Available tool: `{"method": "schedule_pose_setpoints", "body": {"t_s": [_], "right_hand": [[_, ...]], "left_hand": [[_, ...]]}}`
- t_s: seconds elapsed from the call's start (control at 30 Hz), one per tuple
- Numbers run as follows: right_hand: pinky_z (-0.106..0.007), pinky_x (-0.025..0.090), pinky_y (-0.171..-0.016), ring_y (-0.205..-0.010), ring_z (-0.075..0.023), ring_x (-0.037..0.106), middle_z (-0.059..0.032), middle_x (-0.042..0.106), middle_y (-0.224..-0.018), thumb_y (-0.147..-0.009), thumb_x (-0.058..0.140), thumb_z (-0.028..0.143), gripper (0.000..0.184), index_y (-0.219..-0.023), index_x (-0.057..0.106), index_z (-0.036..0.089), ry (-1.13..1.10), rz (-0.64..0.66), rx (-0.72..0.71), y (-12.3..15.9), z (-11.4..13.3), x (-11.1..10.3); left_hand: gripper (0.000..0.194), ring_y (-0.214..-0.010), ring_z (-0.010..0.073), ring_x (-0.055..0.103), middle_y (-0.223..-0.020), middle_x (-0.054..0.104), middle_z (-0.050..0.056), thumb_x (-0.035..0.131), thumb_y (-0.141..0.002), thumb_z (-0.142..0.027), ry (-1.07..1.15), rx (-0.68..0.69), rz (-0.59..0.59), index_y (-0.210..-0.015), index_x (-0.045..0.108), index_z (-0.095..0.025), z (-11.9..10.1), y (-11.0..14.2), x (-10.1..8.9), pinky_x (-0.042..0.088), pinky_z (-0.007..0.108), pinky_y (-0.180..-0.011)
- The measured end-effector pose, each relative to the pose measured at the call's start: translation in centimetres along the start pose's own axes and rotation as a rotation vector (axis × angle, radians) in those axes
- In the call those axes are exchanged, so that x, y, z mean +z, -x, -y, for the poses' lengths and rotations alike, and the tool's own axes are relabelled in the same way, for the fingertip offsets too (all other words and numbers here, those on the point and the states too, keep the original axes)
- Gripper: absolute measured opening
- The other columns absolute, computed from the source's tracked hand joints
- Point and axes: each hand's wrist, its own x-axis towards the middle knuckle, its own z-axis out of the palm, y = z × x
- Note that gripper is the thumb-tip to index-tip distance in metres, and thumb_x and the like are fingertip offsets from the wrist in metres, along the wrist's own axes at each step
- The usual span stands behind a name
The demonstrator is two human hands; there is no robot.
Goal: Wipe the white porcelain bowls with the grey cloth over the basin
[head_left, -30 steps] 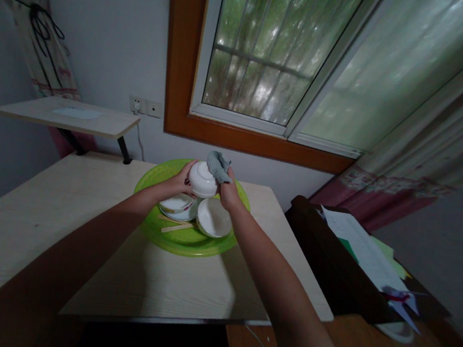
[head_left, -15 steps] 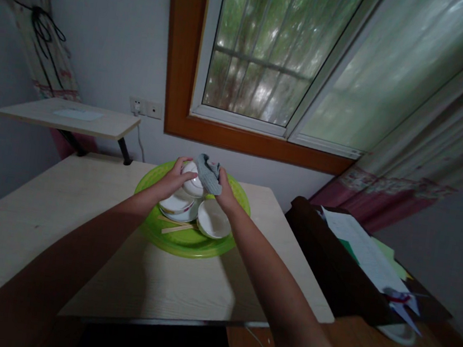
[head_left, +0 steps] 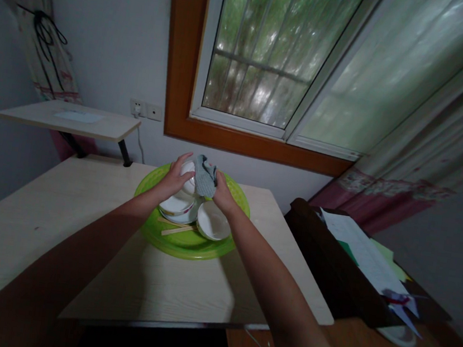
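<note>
My left hand (head_left: 174,179) grips a small white bowl (head_left: 189,182) by its left side, holding it tilted above the tray. A grey-blue cloth (head_left: 205,177) is closed in my right hand (head_left: 223,193), and it lies against the right side of that bowl. Beneath them is a round green tray (head_left: 188,251). On its left stand stacked white bowls (head_left: 176,204) on a white plate (head_left: 179,217). Another white bowl (head_left: 214,221) leans to the right, partly below my right wrist. Wooden chopsticks (head_left: 178,229) lie in front of the dishes.
The tray rests on a pale wooden table (head_left: 183,288). A raised shelf (head_left: 69,118) stands at the back left, below wall sockets (head_left: 145,109). To the right is a dark brown piece of furniture (head_left: 318,257) with papers (head_left: 361,251). A window is behind the table.
The cloth and my right hand have shifted slightly left and turned against the held bowl. My left hand's fingers have lifted a little, and the bowl has tilted.
</note>
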Motion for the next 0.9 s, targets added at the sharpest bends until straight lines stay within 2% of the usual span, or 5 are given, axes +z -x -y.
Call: {"method": "schedule_pose_setpoints", "body": {"t_s": [0.1,0.3,0.53,0.77,0.9], "right_hand": [[-0.049,0.037,-0.117,-0.132,-0.0292,0.052,-0.0139,0.059,-0.142,-0.083,0.068,0.034,0.058,-0.139,0.058,0.019,0.017,0.005,0.013,-0.2,-0.4,0.1],[-0.047,0.039,-0.116,-0.130,-0.0293,0.052,-0.0134,0.060,-0.138,-0.080,0.069,0.030,0.058,-0.137,0.059,0.020,0.037,0.005,0.002,-0.3,-1.1,0.3],[-0.047,0.040,-0.117,-0.131,-0.0293,0.052,-0.0135,0.059,-0.139,-0.081,0.071,0.032,0.059,-0.138,0.059,0.021,0.041,0.016,-0.059,-0.2,-1.1,0.6],[-0.047,0.039,-0.119,-0.134,-0.0288,0.052,-0.0116,0.059,-0.142,-0.076,0.074,0.030,0.064,-0.138,0.060,0.022,-0.032,0.002,0.002,-0.4,-1.1,0.4],[-0.046,0.036,-0.122,-0.141,-0.0283,0.049,-0.0094,0.055,-0.150,-0.074,0.076,0.032,0.078,-0.147,0.052,0.024,-0.159,0.007,0.026,-0.2,-0.7,0.0]], "left_hand": [[0.055,-0.140,0.0254,0.050,-0.151,0.054,0.010,0.057,-0.090,-0.037,0.098,-0.100,0.030,-0.143,0.050,-0.024,0.0,0.0,0.2,0.038,0.042,-0.119],[0.055,-0.128,0.0256,0.060,-0.141,0.061,0.009,0.054,-0.092,-0.046,0.297,-0.309,0.043,-0.142,0.048,-0.025,0.3,0.0,0.8,0.052,0.039,-0.103],[0.064,-0.121,0.0263,0.064,-0.131,0.066,0.009,0.074,-0.078,-0.049,0.268,-0.296,-0.008,-0.132,0.051,-0.025,0.5,0.0,0.6,0.052,0.038,-0.101],[0.061,-0.100,0.0240,0.072,-0.119,0.070,0.008,0.076,-0.078,-0.043,0.460,-0.366,-0.026,-0.130,0.048,-0.027,-0.6,0.0,0.5,0.057,0.037,-0.085],[0.060,-0.095,0.0231,0.072,-0.119,0.070,0.009,0.075,-0.081,-0.043,0.478,-0.367,-0.061,-0.131,0.046,-0.026,-0.6,-0.1,0.4,0.058,0.036,-0.081]]}}
